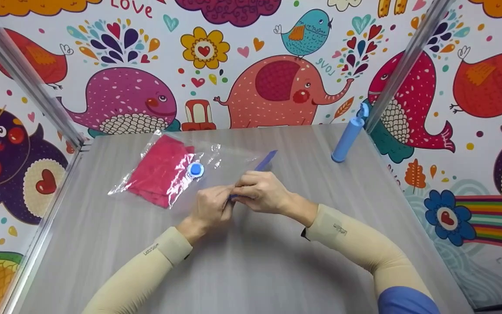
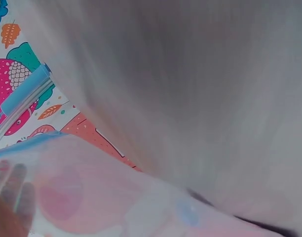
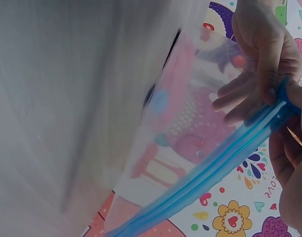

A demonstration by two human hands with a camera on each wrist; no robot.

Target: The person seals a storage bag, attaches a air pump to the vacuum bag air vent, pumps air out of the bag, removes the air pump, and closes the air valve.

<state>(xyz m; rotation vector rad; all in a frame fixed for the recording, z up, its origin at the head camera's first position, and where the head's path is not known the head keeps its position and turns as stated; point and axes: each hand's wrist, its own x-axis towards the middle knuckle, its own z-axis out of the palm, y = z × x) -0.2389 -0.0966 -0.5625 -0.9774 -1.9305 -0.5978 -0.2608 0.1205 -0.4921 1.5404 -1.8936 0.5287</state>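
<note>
A clear plastic vacuum storage bag (image 1: 227,155) lies on the table, with a folded pinkish-red cloth (image 1: 157,168) inside and a white-and-blue round valve (image 1: 195,170) on top. Its blue zip strip (image 3: 200,185) runs along the edge nearest the hands. My left hand (image 1: 211,203) pinches this edge at its near end. Close against it, my right hand (image 1: 262,192) pinches the same strip between thumb and fingers. In the right wrist view, some fingers of the left hand (image 3: 269,54) show behind the clear film. The exact fingertip contact is partly hidden.
A blue hand pump (image 1: 347,139) stands upright at the table's back right corner. Printed wall panels (image 1: 251,87) enclose the grey table (image 1: 242,270) at the back and both sides, with metal frame posts (image 1: 408,65) at the corners.
</note>
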